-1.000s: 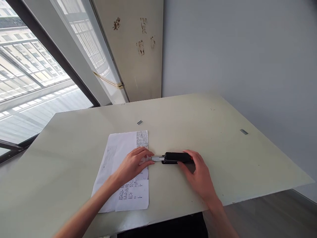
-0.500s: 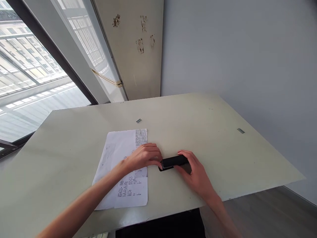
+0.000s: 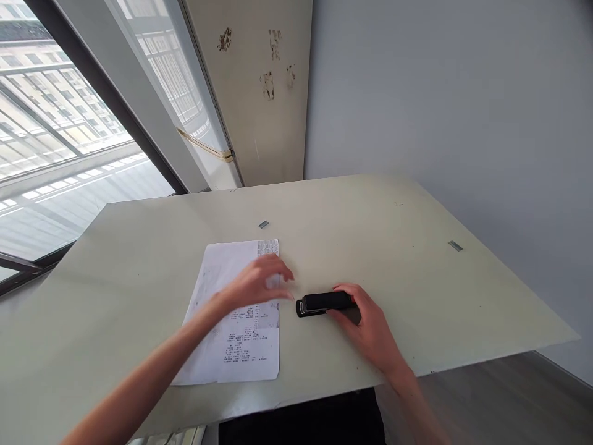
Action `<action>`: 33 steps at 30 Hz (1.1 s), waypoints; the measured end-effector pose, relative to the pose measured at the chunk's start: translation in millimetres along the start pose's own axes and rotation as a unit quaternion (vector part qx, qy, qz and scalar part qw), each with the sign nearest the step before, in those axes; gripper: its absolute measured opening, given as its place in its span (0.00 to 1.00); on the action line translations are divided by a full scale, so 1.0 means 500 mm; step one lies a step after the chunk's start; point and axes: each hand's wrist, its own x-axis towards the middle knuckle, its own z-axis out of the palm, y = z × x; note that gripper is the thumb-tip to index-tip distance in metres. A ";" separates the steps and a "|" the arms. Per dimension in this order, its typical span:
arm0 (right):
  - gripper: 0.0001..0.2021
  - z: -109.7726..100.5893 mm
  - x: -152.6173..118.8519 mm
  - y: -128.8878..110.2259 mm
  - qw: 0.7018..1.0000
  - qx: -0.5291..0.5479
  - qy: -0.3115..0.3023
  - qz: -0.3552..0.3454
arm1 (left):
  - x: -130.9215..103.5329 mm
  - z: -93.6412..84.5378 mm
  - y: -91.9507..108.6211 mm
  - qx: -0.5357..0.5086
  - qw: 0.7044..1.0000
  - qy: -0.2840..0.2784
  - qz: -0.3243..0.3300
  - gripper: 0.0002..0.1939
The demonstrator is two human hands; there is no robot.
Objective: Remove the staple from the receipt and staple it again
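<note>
A black stapler (image 3: 324, 302) lies on the table with its front end pointing left. My right hand (image 3: 364, 315) is closed around its rear end, thumb on the near side and fingers over the far side. My left hand (image 3: 262, 281) hovers over the printed paper (image 3: 252, 361), thumb and fingers apart with nothing between them, a short gap left of the stapler's front. The paper lies flat, with lines of text and a denser printed block at its upper right corner, partly covered by my left hand and forearm.
Two small grey strips, perhaps rows of staples, lie on the pale table (image 3: 361, 235): one strip (image 3: 264, 224) beyond the paper, another strip (image 3: 455, 246) near the right edge. A fridge (image 3: 264, 123) and a wall (image 3: 445, 93) stand behind; a window (image 3: 60, 111) is at left.
My left hand has let go of the stapler's front end and moved left over the paper, its fingers opening. My right hand keeps hold of the stapler. The view has shifted slightly.
</note>
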 end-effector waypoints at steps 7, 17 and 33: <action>0.16 -0.002 -0.002 -0.003 1.000 0.005 -0.003 0.020 | -0.109 -0.077 -0.107 0.197 0.931 0.150 -0.267 0.22; 0.18 -0.005 -0.008 -0.005 0.999 -0.020 -0.008 0.036 | -0.122 -0.035 -0.112 0.128 0.926 0.165 -0.313 0.19; 0.19 -0.004 -0.008 -0.010 0.999 -0.019 0.000 0.027 | -0.114 -0.012 -0.052 -0.026 0.949 0.155 -0.272 0.20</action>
